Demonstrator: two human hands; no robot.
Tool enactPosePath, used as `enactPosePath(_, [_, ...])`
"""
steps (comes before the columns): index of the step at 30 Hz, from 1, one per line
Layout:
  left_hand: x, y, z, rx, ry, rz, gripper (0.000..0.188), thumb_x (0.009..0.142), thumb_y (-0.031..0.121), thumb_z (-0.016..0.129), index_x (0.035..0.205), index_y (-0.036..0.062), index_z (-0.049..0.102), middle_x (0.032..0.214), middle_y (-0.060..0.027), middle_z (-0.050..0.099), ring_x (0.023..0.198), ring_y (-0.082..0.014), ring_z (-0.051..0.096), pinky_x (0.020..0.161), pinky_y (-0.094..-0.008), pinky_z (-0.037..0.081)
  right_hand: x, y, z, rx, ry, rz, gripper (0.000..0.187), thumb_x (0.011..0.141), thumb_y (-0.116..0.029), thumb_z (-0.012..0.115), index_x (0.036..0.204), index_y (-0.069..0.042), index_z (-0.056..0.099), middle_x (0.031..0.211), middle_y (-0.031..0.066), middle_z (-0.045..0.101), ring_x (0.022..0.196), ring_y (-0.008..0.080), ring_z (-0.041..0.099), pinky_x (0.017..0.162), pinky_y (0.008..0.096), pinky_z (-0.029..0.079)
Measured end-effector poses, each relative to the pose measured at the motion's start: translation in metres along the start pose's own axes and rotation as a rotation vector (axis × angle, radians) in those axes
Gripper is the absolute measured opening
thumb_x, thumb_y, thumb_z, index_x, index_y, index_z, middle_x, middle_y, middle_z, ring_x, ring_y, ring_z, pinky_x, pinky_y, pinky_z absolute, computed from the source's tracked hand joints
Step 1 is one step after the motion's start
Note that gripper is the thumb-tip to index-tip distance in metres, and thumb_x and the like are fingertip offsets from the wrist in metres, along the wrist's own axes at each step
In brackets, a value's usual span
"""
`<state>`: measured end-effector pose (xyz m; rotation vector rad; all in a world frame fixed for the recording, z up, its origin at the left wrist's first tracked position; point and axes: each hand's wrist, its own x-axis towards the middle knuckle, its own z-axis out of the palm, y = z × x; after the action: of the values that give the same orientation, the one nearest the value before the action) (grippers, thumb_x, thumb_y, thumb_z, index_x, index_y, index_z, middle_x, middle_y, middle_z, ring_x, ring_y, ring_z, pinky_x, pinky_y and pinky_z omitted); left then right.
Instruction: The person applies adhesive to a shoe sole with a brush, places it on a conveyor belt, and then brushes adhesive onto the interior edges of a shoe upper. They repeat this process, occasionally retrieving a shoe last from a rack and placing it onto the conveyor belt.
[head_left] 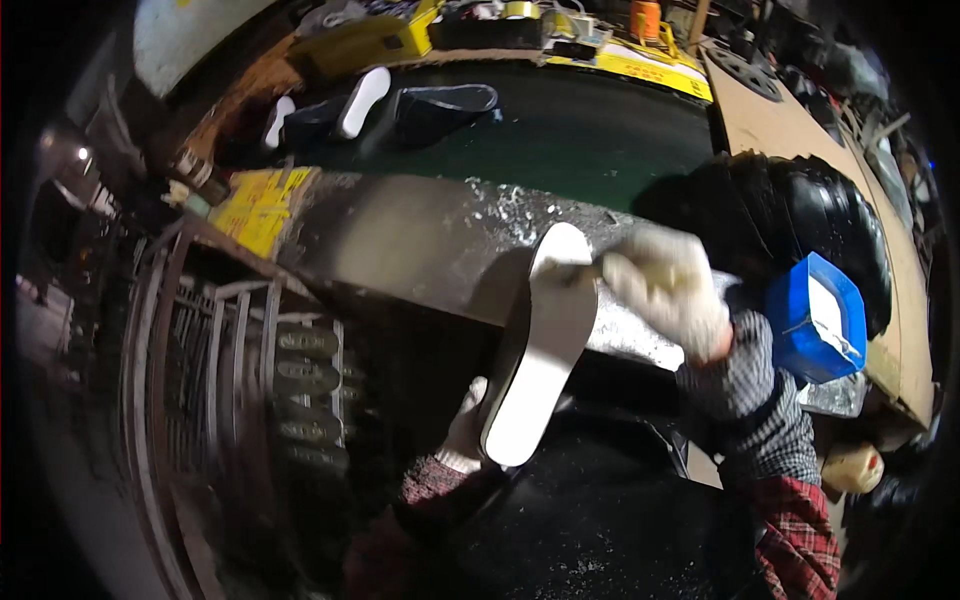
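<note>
Together, 2 knit-gloved hands, left hand (466,432) and right hand (663,287), clasp a smooth white elongated sole (540,350), fingers closed on it.

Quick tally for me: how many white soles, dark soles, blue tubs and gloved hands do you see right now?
White soles: 3, one held by both hands, two on the green belt
Dark soles on the belt: 2
Blue tubs: 1
Gloved hands: 2, left hand, right hand
Total: 8

Two gloved hands (664,287), three white soles (540,350), two dark shoe uppers (440,108), one blue tub (815,318).
</note>
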<state>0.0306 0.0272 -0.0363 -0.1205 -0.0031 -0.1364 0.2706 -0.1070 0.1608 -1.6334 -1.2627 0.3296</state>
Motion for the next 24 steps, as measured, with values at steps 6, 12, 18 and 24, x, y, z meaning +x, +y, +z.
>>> enactPosePath(6, [0.000, -0.013, 0.037, -0.033, -0.070, -0.029, 0.080, 0.095, 0.063, 0.034, 0.148, 0.0038, 0.026, 0.140, -0.0350, 0.038, 0.116, -0.0501, 0.054, 0.076, -0.0570, 0.058, -0.057, -0.015, 0.014, 0.056, -0.322, -0.162, 0.025, 0.092, -0.025, 0.065, 0.096, 0.000, 0.070, 0.081, 0.0109, 0.071, 0.073, 0.0182, 0.068, 0.066, 0.0289, 0.055])
enactPosePath(12, [0.002, -0.022, 0.068, 0.026, 0.497, 0.168, 0.072, 0.096, 0.065, 0.030, 0.142, 0.0098, 0.040, 0.126, -0.0339, 0.051, 0.068, -0.0483, 0.065, 0.041, -0.0440, 0.057, -0.091, -0.031, 0.031, 0.363, -0.239, -0.119, 0.026, 0.089, -0.023, 0.071, 0.098, 0.001, 0.068, 0.094, 0.0102, 0.072, 0.083, 0.0181, 0.068, 0.074, 0.0306, 0.055])
enactPosePath(18, [-0.007, -0.014, 0.027, -0.062, -0.069, -0.032, 0.094, 0.086, 0.073, 0.043, 0.142, -0.0020, 0.036, 0.130, -0.0324, 0.051, 0.078, -0.0493, 0.067, 0.046, -0.0488, 0.057, -0.111, -0.009, -0.006, 0.435, -0.144, 0.410, 0.025, 0.087, -0.018, 0.073, 0.102, 0.000, 0.068, 0.101, 0.0147, 0.070, 0.093, 0.0257, 0.068, 0.084, 0.0353, 0.056])
enactPosePath(24, [-0.024, 0.006, 0.007, -0.087, -0.179, -0.124, 0.082, 0.089, 0.063, 0.049, 0.147, 0.0083, 0.033, 0.126, -0.0392, 0.048, 0.099, -0.0523, 0.061, 0.055, -0.0567, 0.058, -0.079, 0.017, 0.014, 0.495, -0.249, 0.426, 0.026, 0.090, -0.022, 0.068, 0.104, 0.001, 0.067, 0.098, 0.0117, 0.069, 0.090, 0.0184, 0.066, 0.080, 0.0312, 0.054])
